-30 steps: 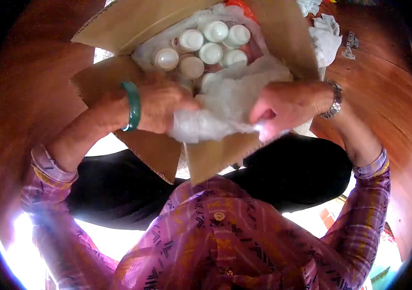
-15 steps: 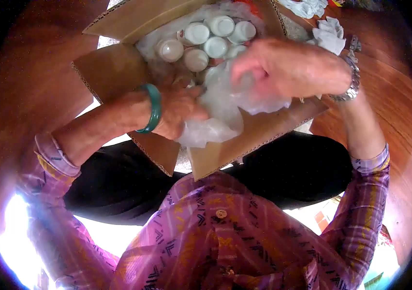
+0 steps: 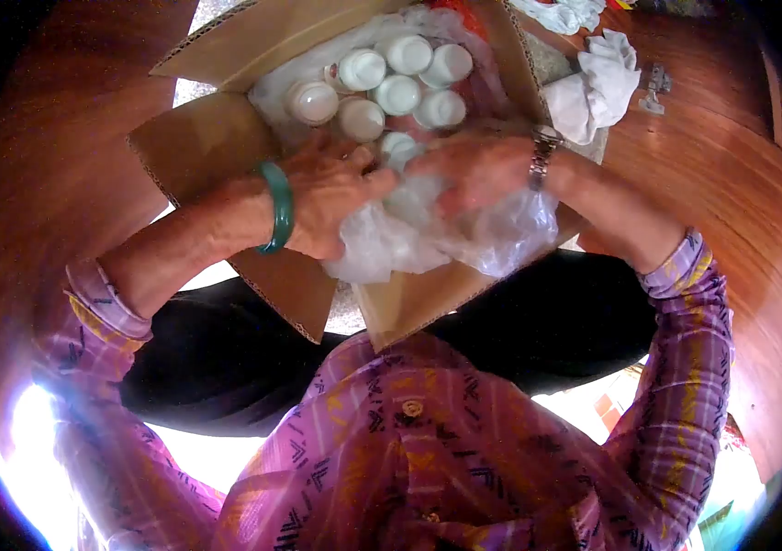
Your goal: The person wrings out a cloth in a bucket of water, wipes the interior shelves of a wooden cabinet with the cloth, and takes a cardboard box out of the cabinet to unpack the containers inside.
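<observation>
An opened cardboard box (image 3: 203, 138) sits between my legs, lined with clear plastic. Several white, round-topped cups or jars (image 3: 397, 95) stand close together inside. My left hand (image 3: 331, 197), with a green bangle, is over the near left part of the box, fingers closed on crumpled plastic wrap (image 3: 391, 243). From the right, my right hand (image 3: 483, 174), wearing a metal watch, reaches in with fingers curled at the same wrap. Between both sets of fingertips, one white round top (image 3: 398, 147) shows; the plastic and fingers hide what lies below.
White crumpled cloth or paper (image 3: 597, 87) lies right of the box, near a small metal fitting (image 3: 655, 87) on the reddish wooden surface (image 3: 703, 165). Box flaps (image 3: 409, 298) stick out toward me. Something red shows at the box's far corner.
My right hand has moved down and left into the box, close to my left hand. More white tops show behind it. My left hand has shifted slightly upward.
</observation>
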